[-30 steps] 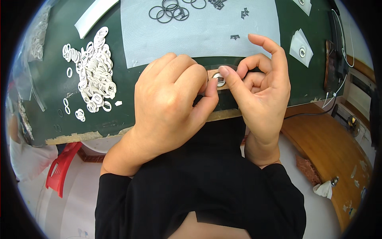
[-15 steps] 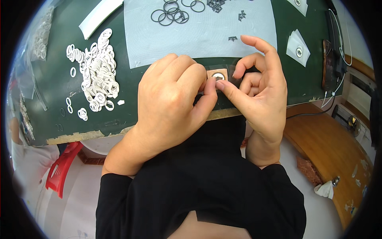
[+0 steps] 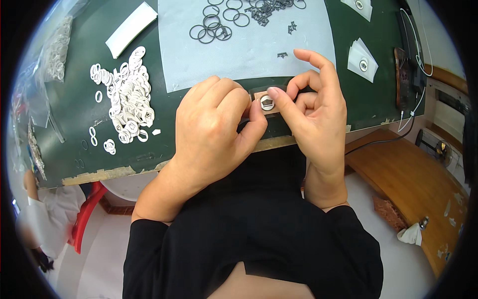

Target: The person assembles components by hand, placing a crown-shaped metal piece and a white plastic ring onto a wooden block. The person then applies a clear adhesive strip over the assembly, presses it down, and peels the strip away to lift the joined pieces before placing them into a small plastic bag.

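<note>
A small round white piece with a black rim and a dark pentagon-like shape point(image 3: 267, 103) lies on a tan square block point(image 3: 260, 94) near the table's front edge. My left hand point(image 3: 214, 122) is curled closed beside it. The left thumb tip meets the block and disc at their left side; the other fingertips are hidden, so what they grip cannot be made out. My right hand point(image 3: 318, 112) has its fingers apart and raised, holding nothing. Its thumb tip rests at the upper right of the round piece. Dark see-through film shows behind the block.
Left on the green table point(image 3: 164, 119) spreads a pile of white rings point(image 3: 130, 97), below a white strip point(image 3: 131, 30). A pale sheet point(image 3: 249, 55) bears black rings point(image 3: 211, 25) and small black parts point(image 3: 264, 14). Stacked cards point(image 3: 362, 60) and a power strip point(image 3: 402, 77) are right.
The right thumb has shifted up and off the middle of the round piece, uncovering its dark shape. The whole view has shifted slightly; the left hand keeps its curled pose.
</note>
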`<state>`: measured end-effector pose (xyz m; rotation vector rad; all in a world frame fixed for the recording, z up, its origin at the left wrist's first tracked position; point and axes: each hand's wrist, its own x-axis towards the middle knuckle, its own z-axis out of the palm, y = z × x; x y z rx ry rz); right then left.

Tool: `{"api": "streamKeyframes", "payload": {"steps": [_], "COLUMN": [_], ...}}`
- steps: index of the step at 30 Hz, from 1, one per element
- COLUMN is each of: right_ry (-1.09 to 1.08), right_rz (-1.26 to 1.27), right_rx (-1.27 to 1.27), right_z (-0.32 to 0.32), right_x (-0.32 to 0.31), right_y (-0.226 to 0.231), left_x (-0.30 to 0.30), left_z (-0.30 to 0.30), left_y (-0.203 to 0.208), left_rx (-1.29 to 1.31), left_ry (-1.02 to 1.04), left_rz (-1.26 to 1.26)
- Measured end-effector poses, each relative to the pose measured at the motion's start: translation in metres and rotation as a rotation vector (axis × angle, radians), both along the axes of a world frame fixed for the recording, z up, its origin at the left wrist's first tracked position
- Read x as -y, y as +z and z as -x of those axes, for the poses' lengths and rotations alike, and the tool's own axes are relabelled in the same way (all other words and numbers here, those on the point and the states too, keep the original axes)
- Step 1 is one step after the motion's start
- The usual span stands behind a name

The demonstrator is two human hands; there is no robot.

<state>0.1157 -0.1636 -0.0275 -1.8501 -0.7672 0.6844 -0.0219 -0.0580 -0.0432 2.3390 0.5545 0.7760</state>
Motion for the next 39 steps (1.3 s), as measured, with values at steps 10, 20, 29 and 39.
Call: {"api": "streamKeyframes", "payload": {"steps": [10, 20, 29, 39], "right_ry": [0.019, 0.144, 0.554, 0.646], "right_rz": [-0.099, -0.26, -0.308, -0.201], "right_rx": [-0.238, -0.367, -0.876, -0.837], "right_z": [-0.01, 0.001, 0.025, 0.05], "right_x": [0.01, 0.021, -0.025, -0.052], "right_y": [0.003, 0.023, 0.029, 0.041], "left_x": [0.002, 0.008, -0.006, 0.0], "left_z": [0.008, 0.048, 0.092, 0.119], "left_y": [0.008, 0.044, 0.037, 0.035], "left_rx": [-0.019, 0.148, 0.484, 0.575], "left_ry": [0.015, -0.01, -0.091, -0.001], "left_rz": [0.048, 0.233, 0.532, 0.407]}}
